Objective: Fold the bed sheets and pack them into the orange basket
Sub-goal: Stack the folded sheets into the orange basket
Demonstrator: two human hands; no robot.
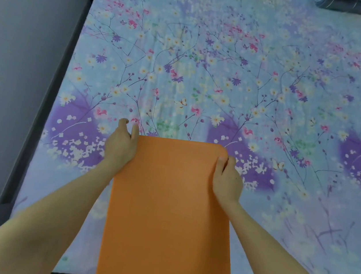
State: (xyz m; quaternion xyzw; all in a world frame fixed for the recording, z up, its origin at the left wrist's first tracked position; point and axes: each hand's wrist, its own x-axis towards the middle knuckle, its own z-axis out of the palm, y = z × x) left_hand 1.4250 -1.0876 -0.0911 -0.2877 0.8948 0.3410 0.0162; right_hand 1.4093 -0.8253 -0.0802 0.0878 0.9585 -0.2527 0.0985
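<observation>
Holding the orange basket [172,205] by its two sides, the left hand [120,145] and right hand [227,178] each curl round an edge near its far end. Only one flat orange side shows. Under it the flowery bed sheet [207,71] lies spread on the bed [48,95], not folded yet. If the basket gets put down there, it could pin the sheet and spoil the folding.

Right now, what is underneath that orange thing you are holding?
The flowered bed sheet lies spread beneath the orange basket, which the left hand and right hand grip by its edges. The patch directly under it is covered, so cannot be seen.
</observation>
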